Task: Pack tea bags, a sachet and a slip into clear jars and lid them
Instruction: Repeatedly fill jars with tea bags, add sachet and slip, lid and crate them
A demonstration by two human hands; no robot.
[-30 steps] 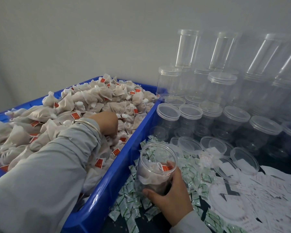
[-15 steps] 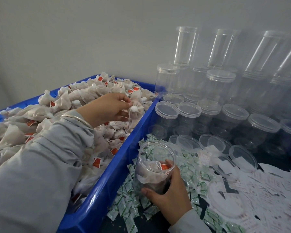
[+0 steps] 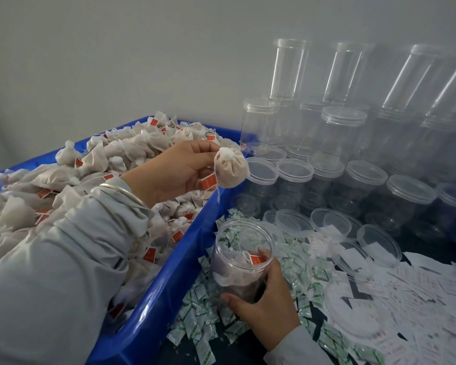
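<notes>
Left hand [image 3: 174, 169] pinched a tea bag [image 3: 231, 168] above the bin [image 3: 169, 280] rim; right hand [image 3: 263, 309] wrapped the open jar [image 3: 244, 255] below, bags already inside. Risk: the dangling string could snag the rim, dropping the bag among the sachets [image 3: 195, 320].

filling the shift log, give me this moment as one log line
left hand: pinches white cloth tea bag above blue plastic bin | right hand: grips open clear plastic jar | jar: unlidded
</notes>
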